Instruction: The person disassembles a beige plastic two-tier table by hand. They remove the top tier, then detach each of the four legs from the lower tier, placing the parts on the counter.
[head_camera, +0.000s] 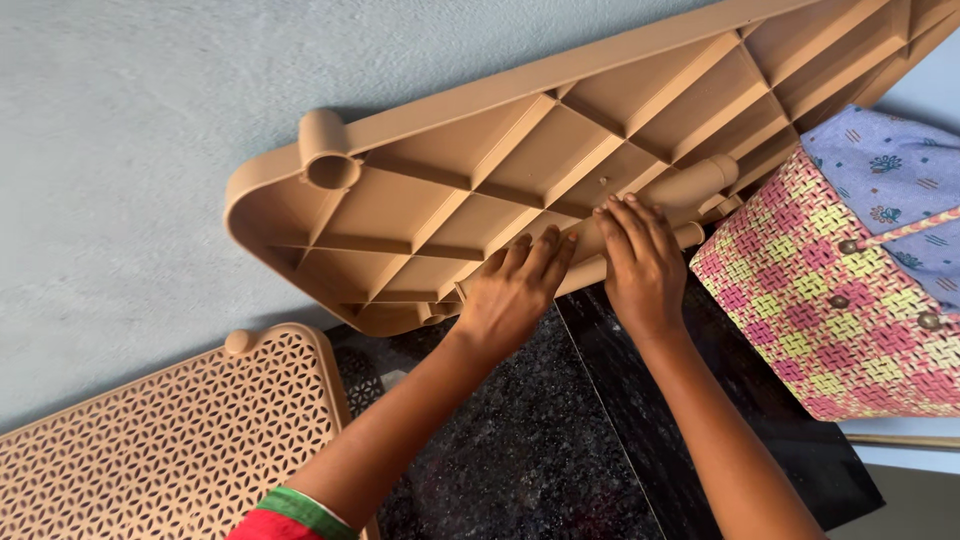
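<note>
A tan plastic shelf panel leaned underside-out against a pale blue wall, its diagonal ribs and a round corner socket facing the camera. Along the panel's lower edge lay a short tan plastic tube, with more tube pieces just beside it, partly hidden by the hands.

The left hand was curled over the panel's lower rib, fingers bent and pressing on the plastic next to a tube end; whether it actually gripped a piece could not be told. The right hand lay flat with fingers spread across the tube pieces and the rib, pressing rather than clenching.

Beneath the wrists ran a dark speckled granite floor. At lower left a second tan panel with a perforated lattice top lay near the left forearm, apart from the ribbed one. To the right stood a woven pink-and-yellow basket bag, just beside the ribbed panel, with blue floral cloth at its top. A red and green sleeve showed at the bottom edge.
</note>
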